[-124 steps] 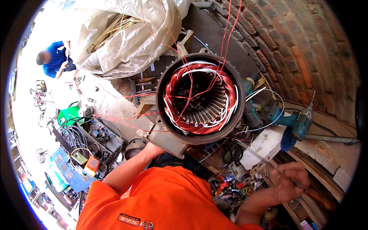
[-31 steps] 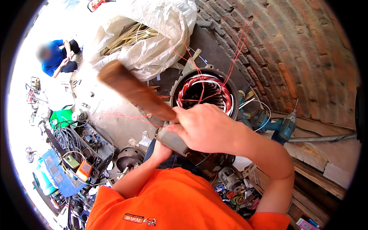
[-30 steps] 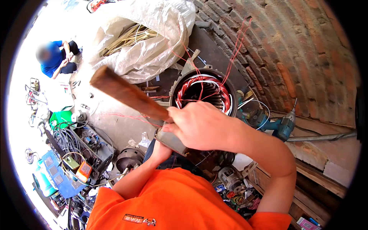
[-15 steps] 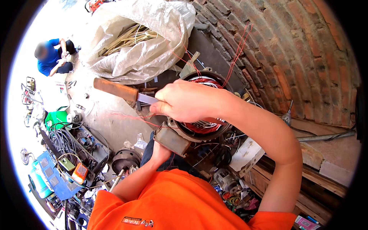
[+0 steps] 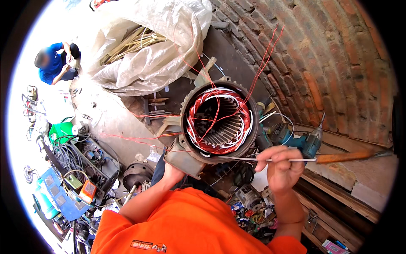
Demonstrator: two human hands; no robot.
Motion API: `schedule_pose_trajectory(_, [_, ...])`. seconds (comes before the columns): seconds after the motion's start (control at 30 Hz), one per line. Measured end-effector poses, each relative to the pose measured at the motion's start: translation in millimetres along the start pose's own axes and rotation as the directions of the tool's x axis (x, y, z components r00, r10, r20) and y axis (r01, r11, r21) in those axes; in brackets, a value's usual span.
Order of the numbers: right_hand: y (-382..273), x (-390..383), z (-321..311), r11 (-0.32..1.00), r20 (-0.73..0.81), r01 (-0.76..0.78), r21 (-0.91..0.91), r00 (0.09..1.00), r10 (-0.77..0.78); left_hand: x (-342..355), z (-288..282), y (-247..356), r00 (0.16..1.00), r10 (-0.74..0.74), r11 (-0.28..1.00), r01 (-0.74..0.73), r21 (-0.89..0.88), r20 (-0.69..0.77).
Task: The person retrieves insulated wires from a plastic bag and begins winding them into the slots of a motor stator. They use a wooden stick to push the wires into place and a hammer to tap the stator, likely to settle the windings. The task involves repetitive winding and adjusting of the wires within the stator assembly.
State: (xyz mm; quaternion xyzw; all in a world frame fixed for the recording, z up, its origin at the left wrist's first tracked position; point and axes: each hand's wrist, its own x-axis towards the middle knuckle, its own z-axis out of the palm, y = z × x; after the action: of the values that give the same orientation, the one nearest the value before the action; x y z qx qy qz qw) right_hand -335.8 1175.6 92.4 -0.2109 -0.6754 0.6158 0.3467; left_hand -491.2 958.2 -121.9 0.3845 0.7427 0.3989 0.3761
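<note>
A motor stator (image 5: 220, 148) stands mouth up in front of me. Red windings with white sleeving ring its slotted bore, and loose red wires rise from it. My left hand (image 5: 172, 172) is against the grey box (image 5: 186, 158) on the stator's near left side; its fingers are hidden under the box. In my right hand (image 5: 281, 166) is a thin-bladed tool with a wooden handle (image 5: 342, 157), pinched by the blade. The blade appears edge-on, its far end at the stator's near rim, the handle pointing right. Whether that end touches the windings, I cannot tell.
A large white plastic sack (image 5: 177, 42) with tan strips lies beyond the stator. A teal power drill (image 5: 311, 144) rests by the brick wall (image 5: 321, 72). Cables, a green bin (image 5: 61, 131) and machine parts crowd the left. Far left, a person in blue (image 5: 55, 63) crouches.
My right hand has moved from above the stator to its near right side. The tool's handle has swung from left to right, uncovering the windings. My left hand stays by the box.
</note>
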Motion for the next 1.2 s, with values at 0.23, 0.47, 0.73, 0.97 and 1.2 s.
schedule_pose_trajectory(0.23, [24.4, -41.9, 7.7, 0.982, -0.061, -0.184, -0.052, 0.982, 0.18, -0.6, -11.5, 1.4, 0.993, 0.02, 0.995, -0.031, 0.099, 0.114])
schedule_pose_trajectory(0.47, [14.9, -51.1, 13.2, 0.831, -0.159, -0.555, 0.027, 0.819, 0.552, -0.7, -16.5, 0.8, 0.989, 0.032, 0.987, -0.054, 0.154, 0.142])
schedule_pose_trajectory(0.73, [19.1, -58.6, 34.4, 0.689, -0.279, -0.515, 0.511, 0.658, 0.699, 3.7, -21.3, 9.8, 0.987, 0.075, 0.98, -0.099, 0.171, 0.142])
schedule_pose_trajectory(0.97, [24.5, -72.0, 21.8, 0.681, -0.358, -0.329, 0.654, 0.659, 0.662, 1.8, -19.2, 7.0, 0.996, 0.049, 0.985, -0.061, 0.161, 0.081])
schedule_pose_trajectory(1.2, [-8.1, -49.8, 13.1, 0.88, -0.412, -0.462, 0.113, 0.784, 0.465, 1.4, -10.4, 12.6, 0.998, 0.018, 0.968, -0.031, 0.248, 0.055])
